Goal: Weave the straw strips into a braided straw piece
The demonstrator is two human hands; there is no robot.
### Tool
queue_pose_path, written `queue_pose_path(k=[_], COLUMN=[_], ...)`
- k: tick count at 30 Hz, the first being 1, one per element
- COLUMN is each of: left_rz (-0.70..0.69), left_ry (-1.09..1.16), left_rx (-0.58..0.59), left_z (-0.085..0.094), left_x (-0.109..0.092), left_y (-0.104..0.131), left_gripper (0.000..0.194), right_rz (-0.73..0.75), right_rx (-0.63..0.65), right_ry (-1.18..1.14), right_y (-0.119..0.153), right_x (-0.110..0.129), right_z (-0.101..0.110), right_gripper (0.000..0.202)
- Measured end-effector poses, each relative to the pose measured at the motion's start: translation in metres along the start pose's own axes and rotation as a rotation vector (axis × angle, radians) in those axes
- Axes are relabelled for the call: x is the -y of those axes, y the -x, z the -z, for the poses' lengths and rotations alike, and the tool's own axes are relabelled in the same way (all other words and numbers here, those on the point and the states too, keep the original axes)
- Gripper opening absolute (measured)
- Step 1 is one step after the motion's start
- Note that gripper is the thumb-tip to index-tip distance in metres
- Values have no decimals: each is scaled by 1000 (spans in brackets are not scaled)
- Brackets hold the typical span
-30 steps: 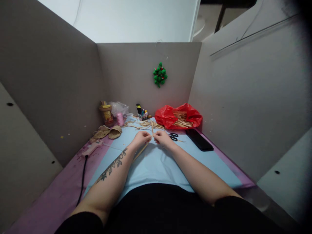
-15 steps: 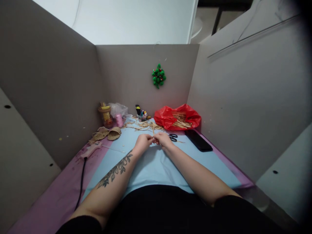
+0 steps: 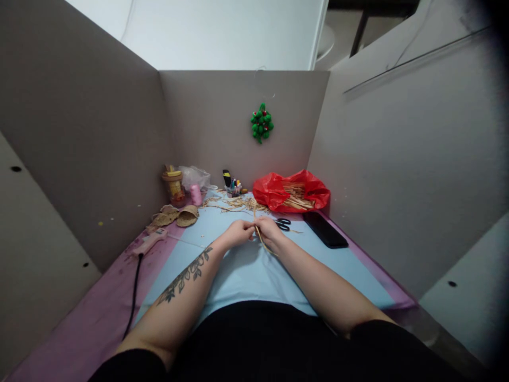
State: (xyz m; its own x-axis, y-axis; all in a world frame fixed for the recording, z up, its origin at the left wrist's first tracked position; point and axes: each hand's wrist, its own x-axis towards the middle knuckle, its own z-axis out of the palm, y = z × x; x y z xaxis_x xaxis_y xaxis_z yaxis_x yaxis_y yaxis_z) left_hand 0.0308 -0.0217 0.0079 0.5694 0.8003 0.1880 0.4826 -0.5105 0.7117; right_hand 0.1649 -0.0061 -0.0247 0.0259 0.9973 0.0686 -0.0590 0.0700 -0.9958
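Observation:
My left hand [image 3: 239, 232] and my right hand [image 3: 269, 232] meet over the middle of the blue cloth, fingers pinched together. Between them is a thin strand of straw [image 3: 261, 240]; one end sticks up past the fingertips and the other hangs down along the right palm. Both hands close on it, though the fingertips hide the exact grip. Just right of my right hand lie black-handled scissors [image 3: 283, 224]. Loose straw pieces [image 3: 234, 204] are scattered beyond the hands.
A red plastic bag [image 3: 270, 192] of straw stands at the back right, near a black phone [image 3: 326, 231]. On the left are a pink glue gun [image 3: 149, 243], woven pieces [image 3: 186, 216], a pink thread spool [image 3: 195, 195] and a cup [image 3: 174, 188]. Grey panels [image 3: 238, 116] enclose the table.
The straw now runs down across my right hand, where before only a short upright piece showed. My left hand has turned slightly, and the view has shifted a little.

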Motion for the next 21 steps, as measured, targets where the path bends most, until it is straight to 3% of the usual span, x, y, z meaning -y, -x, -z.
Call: queue_pose_path(k=[2, 4, 6, 11, 13, 17, 21], left_rz=[35, 90, 101, 37, 54, 101, 59], left_ry=[4, -8, -19, 134, 176, 123, 8], left_rx=[-140, -368, -459, -184, -129, -152, -199], left_z=[6, 11, 13, 4, 0, -2, 2], left_x=[2, 7, 11, 13, 11, 8, 9], left_y=[-2, -5, -7, -7, -5, -3, -4], left_gripper=[29, 29, 26, 29, 32, 32, 29], right_rz=[-23, -31, -35, -13, -13, -26, 47], right_rx=[-5, 5, 20, 90, 104, 81, 28], right_ry=[-31, -51, -62, -48, -43, -15, 153], right_y=[1, 2, 4, 8, 9, 12, 13], right_x=[3, 7, 10, 10, 9, 11, 14], right_z=[-2, -4, -4, -4, -5, -6, -4], right_gripper=[13, 14, 15, 12, 11, 10, 11])
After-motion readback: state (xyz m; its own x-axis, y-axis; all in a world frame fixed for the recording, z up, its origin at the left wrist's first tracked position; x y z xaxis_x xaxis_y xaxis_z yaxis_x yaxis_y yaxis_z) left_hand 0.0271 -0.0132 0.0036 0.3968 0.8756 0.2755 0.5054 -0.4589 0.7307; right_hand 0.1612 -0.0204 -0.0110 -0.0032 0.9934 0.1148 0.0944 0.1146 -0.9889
